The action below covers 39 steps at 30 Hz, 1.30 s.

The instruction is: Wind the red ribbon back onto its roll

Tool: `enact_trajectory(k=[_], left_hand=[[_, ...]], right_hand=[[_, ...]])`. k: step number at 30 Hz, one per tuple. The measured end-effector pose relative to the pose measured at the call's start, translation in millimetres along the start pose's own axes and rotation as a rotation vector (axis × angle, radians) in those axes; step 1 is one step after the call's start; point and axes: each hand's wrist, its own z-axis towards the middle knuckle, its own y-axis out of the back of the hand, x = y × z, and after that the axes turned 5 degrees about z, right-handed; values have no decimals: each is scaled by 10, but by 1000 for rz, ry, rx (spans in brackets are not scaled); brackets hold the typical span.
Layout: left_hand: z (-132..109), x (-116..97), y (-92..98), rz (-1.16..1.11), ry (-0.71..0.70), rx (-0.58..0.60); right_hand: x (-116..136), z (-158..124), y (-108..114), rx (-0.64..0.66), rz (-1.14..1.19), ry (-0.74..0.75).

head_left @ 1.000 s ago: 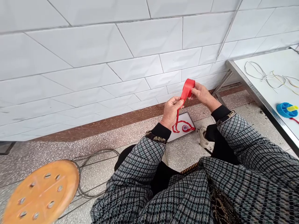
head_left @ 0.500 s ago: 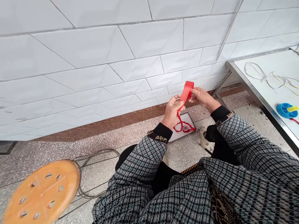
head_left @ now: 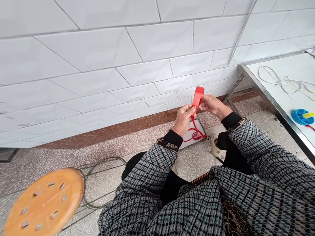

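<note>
A red ribbon (head_left: 198, 96), wound into a flat loop, is held up in front of the tiled wall. My left hand (head_left: 184, 119) pinches its lower end, thumb lying across the front. On the other side, my right hand (head_left: 211, 105) grips the loop's right edge with bent fingers; some of its fingertips are hidden behind the ribbon. A loose tail of ribbon hangs below my left hand and curls over a white panel (head_left: 190, 143) on the floor. A small round item (head_left: 195, 135) sits among those curls, too small to name.
An orange round stool seat (head_left: 46, 203) with holes and a wire frame stands at lower left. To the right, a metal-edged table (head_left: 268, 95) carries thin white wires (head_left: 278, 80) and a blue spool (head_left: 300, 117) with a yellow core. The white tiled wall (head_left: 157, 39) rises close ahead.
My left hand has shifted slightly right and closed its thumb over the ribbon, nearer my right hand. The hanging tail has swung right. My right hand has hardly moved.
</note>
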Motion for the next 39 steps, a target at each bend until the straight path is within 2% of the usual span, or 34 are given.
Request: enact_trajectory(k=[3, 6, 9, 12, 16, 20, 23, 29, 32, 35, 39], left_hand=[[-7, 0, 3, 75, -47, 19], [-7, 18, -4, 160, -111, -27], [-6, 29, -5, 172, -68, -98], [-8, 1, 15, 100, -10, -49], [1, -35, 53, 12, 26, 53], [0, 14, 58, 109, -95, -35], [-28, 69, 45, 170, -152, -15], [-23, 79, 47, 164, -32, 66], [3, 50, 53, 237, -8, -12], [-4, 0, 52, 351, -56, -101], [-36, -78, 67, 520, -136, -48]], right_hand=[[-36, 5, -10, 23, 63, -65], [-60, 15, -30, 48, 117, -133], [-71, 19, -48, 92, 148, -179], [-77, 20, -41, 156, 160, -206], [-77, 21, -11, 184, 189, -182], [-63, 28, -5, 148, 188, -164], [-56, 39, -3, 123, 204, -117], [-82, 44, 3, 125, 186, -104], [-89, 42, 8, 161, 179, -128], [-88, 52, 42, 211, 167, -177], [-101, 93, 129, 295, 170, -225]])
